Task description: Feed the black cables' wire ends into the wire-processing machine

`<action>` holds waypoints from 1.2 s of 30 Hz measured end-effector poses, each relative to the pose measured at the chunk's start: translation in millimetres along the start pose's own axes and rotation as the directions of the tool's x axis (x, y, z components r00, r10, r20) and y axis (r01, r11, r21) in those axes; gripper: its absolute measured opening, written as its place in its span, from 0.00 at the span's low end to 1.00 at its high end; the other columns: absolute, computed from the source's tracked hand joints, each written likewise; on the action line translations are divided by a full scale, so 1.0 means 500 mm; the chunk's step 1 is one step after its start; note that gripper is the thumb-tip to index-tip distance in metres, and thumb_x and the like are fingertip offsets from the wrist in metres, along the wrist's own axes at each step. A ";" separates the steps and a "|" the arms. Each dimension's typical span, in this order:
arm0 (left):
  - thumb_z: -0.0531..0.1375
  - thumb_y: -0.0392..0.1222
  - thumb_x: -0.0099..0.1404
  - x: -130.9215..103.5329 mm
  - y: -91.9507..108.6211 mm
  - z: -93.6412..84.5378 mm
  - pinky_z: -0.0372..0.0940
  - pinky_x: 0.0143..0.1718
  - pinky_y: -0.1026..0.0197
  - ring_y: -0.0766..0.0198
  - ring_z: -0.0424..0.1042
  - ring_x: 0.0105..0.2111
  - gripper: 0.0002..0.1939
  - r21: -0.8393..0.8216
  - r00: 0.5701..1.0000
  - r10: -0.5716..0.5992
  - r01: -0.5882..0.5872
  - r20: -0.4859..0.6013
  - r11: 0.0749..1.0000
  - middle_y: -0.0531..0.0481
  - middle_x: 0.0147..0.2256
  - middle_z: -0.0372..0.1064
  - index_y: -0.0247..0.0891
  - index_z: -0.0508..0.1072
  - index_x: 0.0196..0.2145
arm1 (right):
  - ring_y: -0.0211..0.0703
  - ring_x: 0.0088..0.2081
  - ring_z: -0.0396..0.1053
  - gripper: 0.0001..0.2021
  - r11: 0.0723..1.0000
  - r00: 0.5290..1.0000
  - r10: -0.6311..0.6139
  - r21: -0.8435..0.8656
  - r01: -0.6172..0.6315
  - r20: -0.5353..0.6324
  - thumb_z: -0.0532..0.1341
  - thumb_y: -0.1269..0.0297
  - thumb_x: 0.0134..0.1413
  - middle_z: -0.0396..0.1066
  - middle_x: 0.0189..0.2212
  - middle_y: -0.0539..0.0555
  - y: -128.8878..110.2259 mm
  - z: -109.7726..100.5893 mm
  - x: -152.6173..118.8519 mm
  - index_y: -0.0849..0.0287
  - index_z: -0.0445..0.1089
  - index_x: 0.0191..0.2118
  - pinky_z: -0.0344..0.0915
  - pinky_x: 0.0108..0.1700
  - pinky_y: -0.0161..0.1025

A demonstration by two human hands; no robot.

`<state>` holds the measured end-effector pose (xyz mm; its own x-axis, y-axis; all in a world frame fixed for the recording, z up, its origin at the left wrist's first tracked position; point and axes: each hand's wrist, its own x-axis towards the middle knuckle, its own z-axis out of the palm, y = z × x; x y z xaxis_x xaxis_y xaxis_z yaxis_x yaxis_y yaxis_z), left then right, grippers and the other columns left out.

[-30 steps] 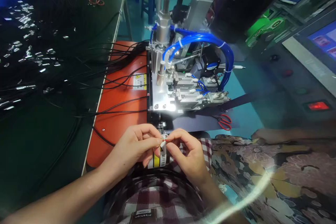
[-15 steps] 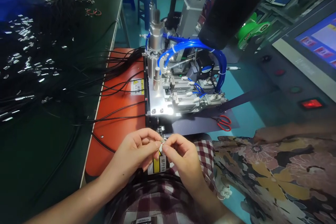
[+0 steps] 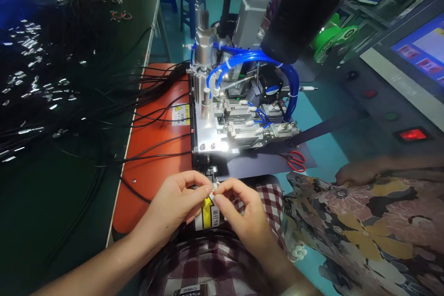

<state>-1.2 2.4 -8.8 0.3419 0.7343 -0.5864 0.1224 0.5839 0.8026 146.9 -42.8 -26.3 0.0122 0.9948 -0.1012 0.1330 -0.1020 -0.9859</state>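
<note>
Left hand (image 3: 182, 199) and right hand (image 3: 247, 208) pinch a tiny piece (image 3: 212, 190) (indistinct), each grip narrow.

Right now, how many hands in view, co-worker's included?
3: the wearer's left hand and right hand, close together at lower centre; a co-worker's hand at right, by the floral fabric. Others may be hidden.

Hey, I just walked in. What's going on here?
A seated person is working with bare hands: the left hand pinches a tiny piece, with the right hand's fingertips close by. It is too small to identify. Beyond the hands stands a metal machine, and black cables run across the orange board beside it. Red-handled scissors lie nearby, and another person's hand shows at the right.
</note>
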 end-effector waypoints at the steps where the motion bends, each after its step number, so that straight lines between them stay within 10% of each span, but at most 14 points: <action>1: 0.61 0.46 0.60 0.000 0.001 0.000 0.44 0.15 0.71 0.76 0.49 0.13 0.11 -0.005 1.000 0.001 -0.001 0.005 1.000 0.60 0.14 0.56 0.35 0.70 0.29 | 0.38 0.28 0.63 0.04 1.000 1.000 0.002 0.005 -0.002 0.008 0.59 0.69 0.55 0.68 0.27 0.49 -0.001 -0.008 0.003 0.60 0.69 0.31 0.60 0.31 0.33; 26: 0.55 0.44 0.64 -0.004 0.011 0.008 0.46 0.15 0.71 0.76 0.54 0.13 0.09 0.017 0.993 0.053 -0.055 0.102 0.998 0.53 0.21 0.69 0.35 0.65 0.31 | 0.36 0.24 0.60 0.06 0.973 0.991 0.134 0.190 -0.131 0.000 0.60 0.67 0.52 0.65 0.22 0.48 0.006 -0.001 0.021 0.60 0.67 0.26 0.58 0.28 0.34; 31: 0.57 0.47 0.63 -0.010 0.006 0.010 0.43 0.16 0.71 0.75 0.48 0.15 0.11 0.070 0.995 0.064 -0.070 0.082 0.995 0.61 0.16 0.53 0.36 0.66 0.30 | 0.36 0.27 0.60 0.06 0.997 0.998 0.063 0.044 -0.064 0.015 0.60 0.69 0.54 0.64 0.24 0.47 0.000 -0.018 0.016 0.60 0.67 0.27 0.57 0.29 0.33; 36: 0.58 0.47 0.62 -0.008 0.009 0.009 0.40 0.16 0.70 0.75 0.46 0.16 0.12 0.067 0.997 0.013 -0.018 0.075 0.998 0.61 0.17 0.51 0.35 0.66 0.29 | 0.35 0.22 0.58 0.07 0.932 0.972 0.195 0.285 -0.225 0.128 0.61 0.64 0.54 0.61 0.20 0.45 0.019 -0.019 0.019 0.59 0.66 0.28 0.56 0.25 0.32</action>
<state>2.4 0.4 -2.1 0.4127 0.7138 -0.5658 0.1786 0.5458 0.8187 157.6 -34.5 -35.2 -0.0889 0.9472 -0.3081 -0.1617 -0.3190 -0.9339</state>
